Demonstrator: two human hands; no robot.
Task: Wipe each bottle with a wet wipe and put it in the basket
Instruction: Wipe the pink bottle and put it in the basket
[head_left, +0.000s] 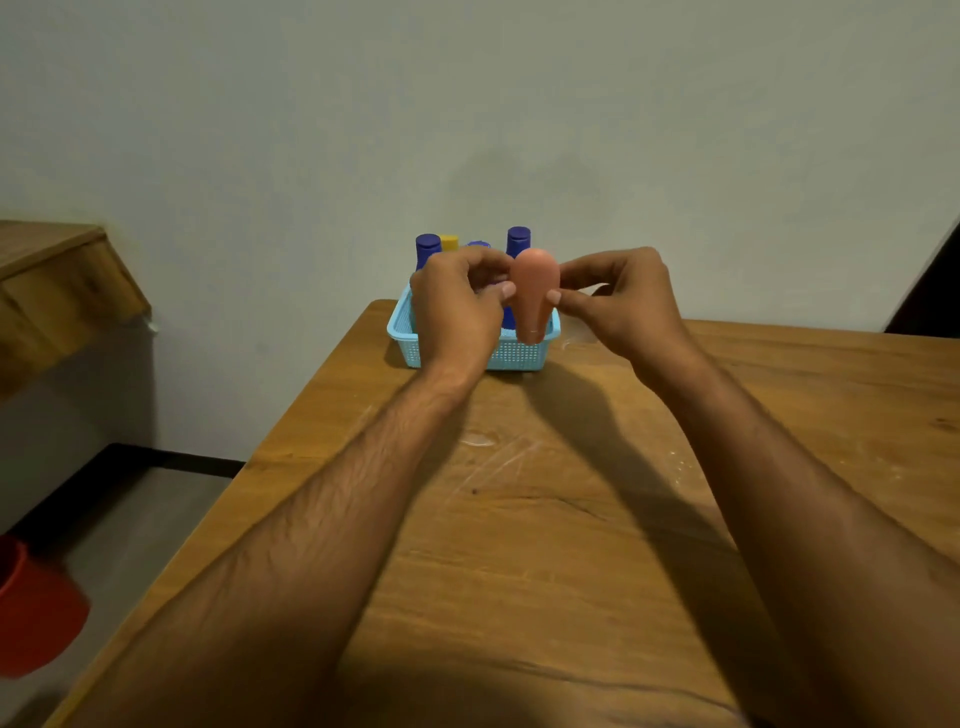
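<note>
An orange-pink bottle (535, 293) hangs in the air just in front of the light-blue basket (519, 354). My left hand (457, 306) pinches its left side and my right hand (621, 301) pinches its right side. The basket stands at the far end of the wooden table (519, 519), against the wall. Inside it stand several bottles: two with dark blue caps (427, 248) (518, 240), one with a yellow cap (450, 242), and another blue one mostly hidden behind my left hand. No wet wipe is visible.
A wooden ledge (57, 280) juts out at the left. On the floor at lower left stands a red bucket (36, 613). A dark object (930, 291) shows at the right edge. The table's left edge runs diagonally toward the basket.
</note>
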